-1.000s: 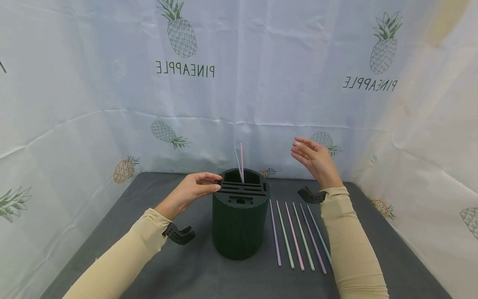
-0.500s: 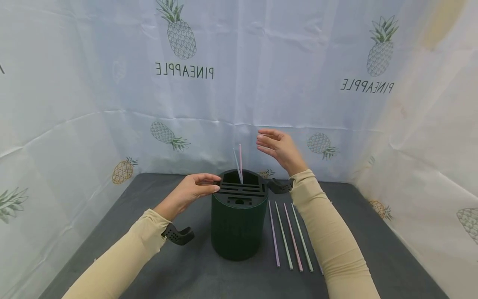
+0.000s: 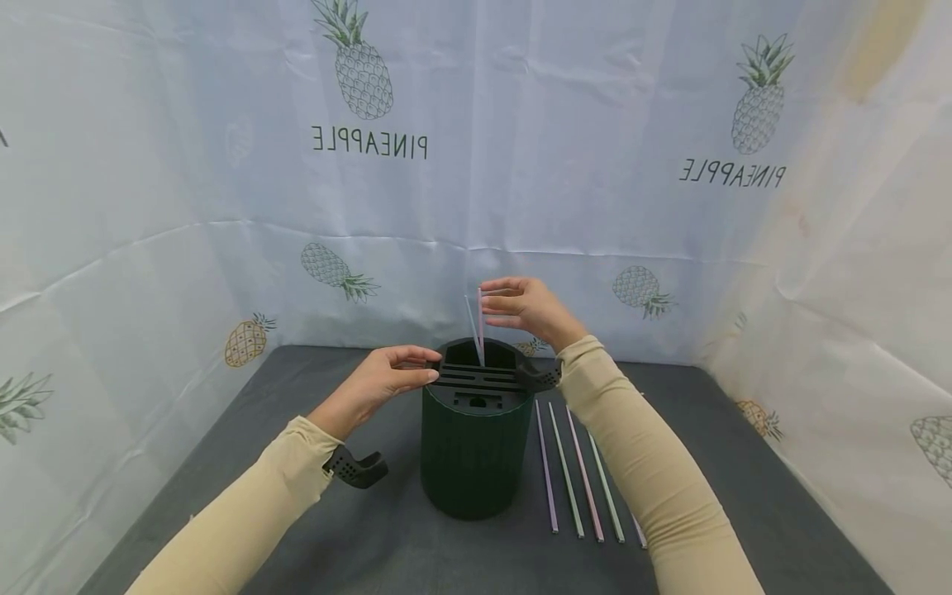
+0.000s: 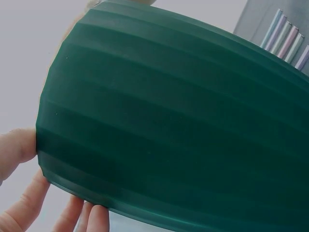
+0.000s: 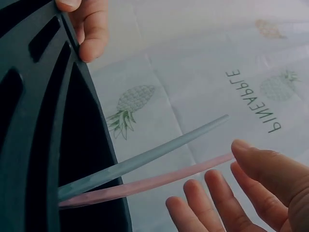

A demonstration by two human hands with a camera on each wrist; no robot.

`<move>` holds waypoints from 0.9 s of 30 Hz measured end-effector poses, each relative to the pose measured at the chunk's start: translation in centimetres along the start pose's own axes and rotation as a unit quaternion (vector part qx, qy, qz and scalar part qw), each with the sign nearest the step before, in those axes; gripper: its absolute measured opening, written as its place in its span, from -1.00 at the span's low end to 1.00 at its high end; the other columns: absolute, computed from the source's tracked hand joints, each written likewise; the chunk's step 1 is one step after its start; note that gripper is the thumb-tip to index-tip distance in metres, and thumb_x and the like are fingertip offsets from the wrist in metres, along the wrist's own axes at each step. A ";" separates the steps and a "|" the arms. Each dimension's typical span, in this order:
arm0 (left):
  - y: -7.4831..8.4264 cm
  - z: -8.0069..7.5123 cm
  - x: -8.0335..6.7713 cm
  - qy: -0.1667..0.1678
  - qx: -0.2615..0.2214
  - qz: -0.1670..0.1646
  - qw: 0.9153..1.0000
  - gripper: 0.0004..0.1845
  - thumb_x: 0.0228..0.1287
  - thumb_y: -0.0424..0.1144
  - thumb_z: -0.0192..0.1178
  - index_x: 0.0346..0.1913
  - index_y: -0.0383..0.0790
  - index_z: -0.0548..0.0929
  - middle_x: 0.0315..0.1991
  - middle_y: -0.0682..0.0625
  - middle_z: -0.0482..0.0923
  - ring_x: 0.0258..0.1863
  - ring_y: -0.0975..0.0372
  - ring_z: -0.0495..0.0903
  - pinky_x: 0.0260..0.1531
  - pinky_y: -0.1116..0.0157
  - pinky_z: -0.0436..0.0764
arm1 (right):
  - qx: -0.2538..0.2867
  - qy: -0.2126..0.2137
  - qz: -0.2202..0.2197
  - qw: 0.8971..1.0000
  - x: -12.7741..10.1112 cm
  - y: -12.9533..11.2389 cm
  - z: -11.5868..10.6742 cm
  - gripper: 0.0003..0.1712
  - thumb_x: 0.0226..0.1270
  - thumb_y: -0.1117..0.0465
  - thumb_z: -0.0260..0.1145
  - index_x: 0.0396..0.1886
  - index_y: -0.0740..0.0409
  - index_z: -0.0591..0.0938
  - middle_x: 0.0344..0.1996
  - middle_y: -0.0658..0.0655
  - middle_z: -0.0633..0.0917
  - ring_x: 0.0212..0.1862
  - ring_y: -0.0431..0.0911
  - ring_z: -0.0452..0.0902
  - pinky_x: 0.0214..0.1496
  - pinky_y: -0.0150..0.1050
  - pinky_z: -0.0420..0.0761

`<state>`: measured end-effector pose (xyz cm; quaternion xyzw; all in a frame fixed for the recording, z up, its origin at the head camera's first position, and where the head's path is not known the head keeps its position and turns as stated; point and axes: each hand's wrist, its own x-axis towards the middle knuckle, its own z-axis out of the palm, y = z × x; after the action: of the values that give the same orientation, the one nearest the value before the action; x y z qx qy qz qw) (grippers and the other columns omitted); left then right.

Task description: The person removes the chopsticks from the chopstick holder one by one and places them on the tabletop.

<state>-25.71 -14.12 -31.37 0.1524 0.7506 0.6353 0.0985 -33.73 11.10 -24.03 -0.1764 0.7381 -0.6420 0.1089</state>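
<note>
A ribbed, dark green round holder (image 3: 470, 450) with a black slotted top stands mid-mat. The left hand (image 3: 379, 380) rests on its rim at 9 o'clock, fingers nearly straight. Two thin matte straws lean in its back slot; the right hand (image 3: 524, 306), fingers loosely spread, touches the tip of the pink straw (image 3: 480, 324) beside the blue straw (image 3: 471, 322). At 3 o'clock, pastel straws (image 3: 576, 471) lie parallel on the grey mat (image 3: 744, 496).
</note>
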 end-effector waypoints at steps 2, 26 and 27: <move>0.0 0.0 0.0 -0.001 -0.001 0.001 1.000 -0.48 0.27 -0.19 0.30 0.25 -0.31 0.50 0.27 -0.23 0.42 0.26 0.01 0.44 0.33 0.02 0.39 | -0.010 -0.005 0.013 1.000 0.1 0.0 0.1 -0.49 0.36 0.35 0.26 0.28 0.33 0.44 0.24 0.33 0.49 0.20 0.15 0.51 0.16 -0.07 0.62; 0.0 0.0 -0.1 -0.002 0.001 0.003 1.000 -0.49 0.27 -0.21 0.30 0.24 -0.32 0.50 0.27 -0.23 0.42 0.24 0.03 0.45 0.32 0.04 0.41 | 0.002 0.000 0.010 1.000 0.2 0.0 0.2 -0.59 0.34 0.41 0.26 0.17 0.38 0.51 0.12 0.34 0.58 -0.03 0.03 0.66 0.09 -0.03 0.66; 0.0 0.0 -0.1 -0.003 0.000 0.004 1.000 -0.48 0.27 -0.21 0.30 0.25 -0.32 0.50 0.27 -0.23 0.42 0.25 0.03 0.45 0.32 0.04 0.41 | 0.012 0.006 -0.001 1.000 0.2 -0.2 0.0 -0.61 0.33 0.42 0.26 0.15 0.39 0.51 0.11 0.35 0.57 -0.05 0.01 0.66 0.07 -0.03 0.66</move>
<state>-25.66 -14.18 -31.33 0.1572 0.7500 0.6350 0.0981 -33.86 10.96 -23.80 -0.1721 0.7308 -0.6520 0.1056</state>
